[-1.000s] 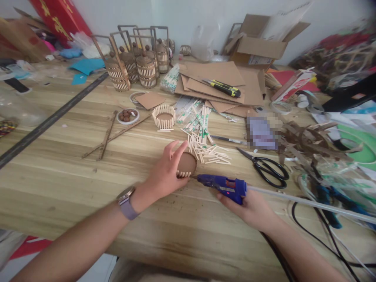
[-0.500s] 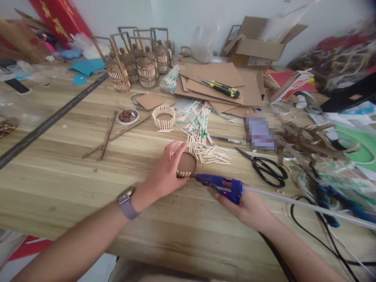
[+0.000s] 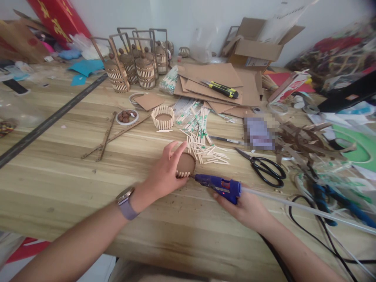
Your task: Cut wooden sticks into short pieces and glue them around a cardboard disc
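My left hand (image 3: 166, 168) is curled around a round brown cardboard base (image 3: 186, 162), thumb at its near side and fingers at its far left. A short row of small wooden sticks (image 3: 182, 174) stands along the near rim of that base. In my right hand (image 3: 249, 205) is a blue hot glue gun (image 3: 219, 185), its red light lit and a long clear glue stick (image 3: 282, 197) running out of its back. The nozzle points left and meets the near right rim of the base, close to my left thumb. Loose cut sticks (image 3: 205, 150) lie just beyond.
A ring of upright sticks (image 3: 163, 118) stands beyond my left hand, beside a dish of brown beads (image 3: 127, 116). Black scissors (image 3: 266, 168) and cables (image 3: 311, 223) lie right. Finished lantern-like baskets (image 3: 146, 72), cardboard sheets (image 3: 211, 78) and a utility knife (image 3: 221, 89) are at the back.
Both hands, the base and the glue gun keep almost the same position. The whole view has shifted only slightly.
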Available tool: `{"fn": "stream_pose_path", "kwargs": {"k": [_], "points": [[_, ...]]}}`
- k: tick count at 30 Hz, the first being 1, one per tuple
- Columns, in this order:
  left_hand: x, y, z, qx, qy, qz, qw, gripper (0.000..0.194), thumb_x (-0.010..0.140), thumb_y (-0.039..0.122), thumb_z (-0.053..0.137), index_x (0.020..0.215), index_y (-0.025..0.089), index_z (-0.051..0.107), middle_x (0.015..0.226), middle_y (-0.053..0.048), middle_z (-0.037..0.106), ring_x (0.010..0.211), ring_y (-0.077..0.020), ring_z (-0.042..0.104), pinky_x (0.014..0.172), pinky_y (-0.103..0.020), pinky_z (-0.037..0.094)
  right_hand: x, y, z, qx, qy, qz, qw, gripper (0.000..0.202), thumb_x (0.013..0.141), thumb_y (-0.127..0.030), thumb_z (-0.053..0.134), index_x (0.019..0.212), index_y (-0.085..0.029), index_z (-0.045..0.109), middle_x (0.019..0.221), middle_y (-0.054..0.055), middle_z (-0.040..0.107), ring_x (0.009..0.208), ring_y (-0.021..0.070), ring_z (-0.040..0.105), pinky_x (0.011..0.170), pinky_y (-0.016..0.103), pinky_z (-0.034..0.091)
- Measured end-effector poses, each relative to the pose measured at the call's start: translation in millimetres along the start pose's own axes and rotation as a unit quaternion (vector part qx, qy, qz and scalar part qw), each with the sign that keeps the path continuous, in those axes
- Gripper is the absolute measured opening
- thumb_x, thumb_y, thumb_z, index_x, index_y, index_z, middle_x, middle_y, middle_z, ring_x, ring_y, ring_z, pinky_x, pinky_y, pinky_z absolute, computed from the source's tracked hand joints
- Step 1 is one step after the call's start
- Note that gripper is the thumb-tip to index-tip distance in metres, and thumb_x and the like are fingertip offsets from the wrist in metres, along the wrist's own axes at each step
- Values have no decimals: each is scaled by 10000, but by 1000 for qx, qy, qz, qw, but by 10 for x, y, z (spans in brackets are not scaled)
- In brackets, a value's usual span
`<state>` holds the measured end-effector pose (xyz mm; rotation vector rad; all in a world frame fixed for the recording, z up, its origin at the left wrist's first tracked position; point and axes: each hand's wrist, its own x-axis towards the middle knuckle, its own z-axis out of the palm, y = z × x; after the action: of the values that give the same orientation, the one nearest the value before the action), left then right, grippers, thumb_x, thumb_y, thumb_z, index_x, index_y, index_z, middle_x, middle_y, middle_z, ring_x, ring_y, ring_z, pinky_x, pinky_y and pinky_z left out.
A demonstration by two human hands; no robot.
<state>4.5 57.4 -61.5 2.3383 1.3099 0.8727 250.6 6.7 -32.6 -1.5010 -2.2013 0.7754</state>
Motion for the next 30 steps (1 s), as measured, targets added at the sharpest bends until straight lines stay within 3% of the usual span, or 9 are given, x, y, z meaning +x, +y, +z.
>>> {"fn": "stream_pose_path", "kwargs": {"k": [7, 10, 12, 16, 19, 22, 25, 28, 30], "points": [[6, -6, 2, -1, 2, 4, 1000, 1036, 706, 182, 758, 1517, 282, 121, 1475, -177, 286, 1410, -412, 304, 1046, -591, 467, -14, -28, 55, 1, 42, 11, 999, 216, 861, -388, 526, 851, -253, 694, 831, 61, 733, 768, 241, 680, 704, 330, 540], [11, -5, 0, 0, -1, 6, 1000, 1055, 705, 182, 768, 1521, 288, 108, 1476, -176, 282, 1411, -410, 300, 1039, -583, 478, -18, -9, 22, 45, 75, 54, 995, 272, 860, -450, 540, 908, -232, 695, 774, 56, 703, 693, 231, 655, 614, 321, 522], [11, -5, -3, 1, -1, 5, 1000, 1070, 704, 190, 777, 1524, 303, 99, 1478, -170, 280, 1410, -406, 300, 1032, -576, 489, -15, 16, -43, 115, 24, 102, 988, 345, 855, -526, 553, 897, -212, 691, 661, 28, 651, 579, 191, 603, 520, 291, 480], [2, -16, -6, 0, -3, 1, 1000, 1083, 697, 200, 791, 1526, 318, 104, 1481, -159, 283, 1407, -400, 310, 1026, -566, 502, 1, 34, -188, 277, -207, 165, 924, 519, 836, -657, 552, 744, -162, 678, 538, 3, 579, 469, 117, 529, 443, 225, 400], [-5, -29, -7, -3, -5, 0, 1000, 1076, 697, 194, 786, 1524, 314, 109, 1489, -158, 274, 1411, -401, 313, 1029, -569, 497, 0, -18, -239, 301, -269, 193, 894, 559, 835, -686, 535, 760, -152, 681, 585, 23, 625, 505, 127, 582, 457, 216, 422], [-6, -35, -8, -2, -7, -6, 1000, 1064, 695, 196, 783, 1521, 317, 123, 1489, -152, 280, 1414, -397, 313, 1044, -569, 484, -14, -97, -276, 187, -253, 168, 934, 518, 889, -636, 490, 772, -179, 703, 591, 30, 652, 507, 145, 597, 463, 230, 432], [-1, -32, -10, -6, -9, -8, 1000, 1050, 692, 196, 780, 1519, 301, 142, 1487, -154, 284, 1422, -393, 299, 1064, -568, 465, 4, -125, -343, -21, -193, 114, 974, 444, 933, -526, 466, 721, -218, 706, 610, 47, 685, 533, 176, 611, 493, 258, 414], [9, -26, -14, -16, -9, -6, 1000, 1030, 690, 196, 772, 1518, 273, 164, 1485, -168, 282, 1422, -397, 297, 1073, -576, 451, 117, -71, -421, -181, -115, 80, 973, 352, 937, -429, 476, 724, -228, 672, 673, 53, 698, 601, 208, 631, 544, 286, 410], [14, -22, -18, -20, -10, -1, 1000, 1015, 699, 194, 760, 1518, 262, 165, 1482, -174, 286, 1422, -398, 297, 1080, -586, 437, 252, -17, -450, -229, -70, 48, 970, 272, 940, -345, 480, 781, -217, 660, 746, 59, 700, 662, 212, 644, 585, 289, 426]]}}
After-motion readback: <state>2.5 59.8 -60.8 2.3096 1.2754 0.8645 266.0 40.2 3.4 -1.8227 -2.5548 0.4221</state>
